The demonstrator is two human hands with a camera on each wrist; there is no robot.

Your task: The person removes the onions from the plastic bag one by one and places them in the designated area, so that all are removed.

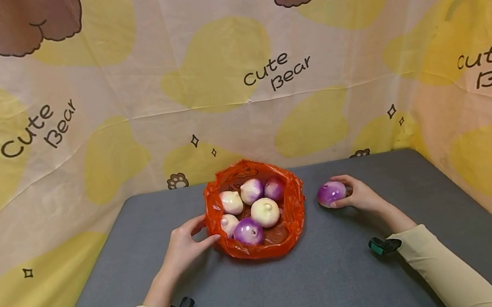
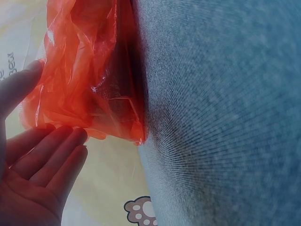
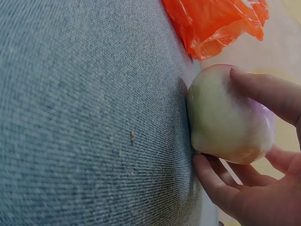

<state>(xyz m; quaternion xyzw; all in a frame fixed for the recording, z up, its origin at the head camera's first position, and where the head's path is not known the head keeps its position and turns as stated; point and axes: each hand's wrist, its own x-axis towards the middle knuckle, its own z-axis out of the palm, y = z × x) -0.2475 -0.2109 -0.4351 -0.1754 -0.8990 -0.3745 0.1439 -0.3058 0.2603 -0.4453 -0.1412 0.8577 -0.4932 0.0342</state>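
A red plastic bag [image 1: 295, 220] stands with its mouth open on the table, holding several white and purple onions, among them a white onion [image 1: 265, 212] and a purple onion [image 1: 248, 231]. My left hand [image 1: 185, 245] is at the bag's left side. In the left wrist view its thumb [image 2: 19, 87] and fairly straight fingers touch the crinkled plastic. To the right of the bag, my right hand [image 1: 359, 194] grips another purple onion [image 1: 330, 193] between thumb and fingers. In the right wrist view this onion [image 3: 221, 117] shows a pale side, close against the tabletop.
The grey cloth-covered table [image 1: 296, 294] runs back to a printed curtain [image 1: 215, 73] with bear figures and lettering. More of the curtain hangs along both sides. Black straps with small devices, such as the right wrist strap [image 1: 385, 245], sit at both wrists.
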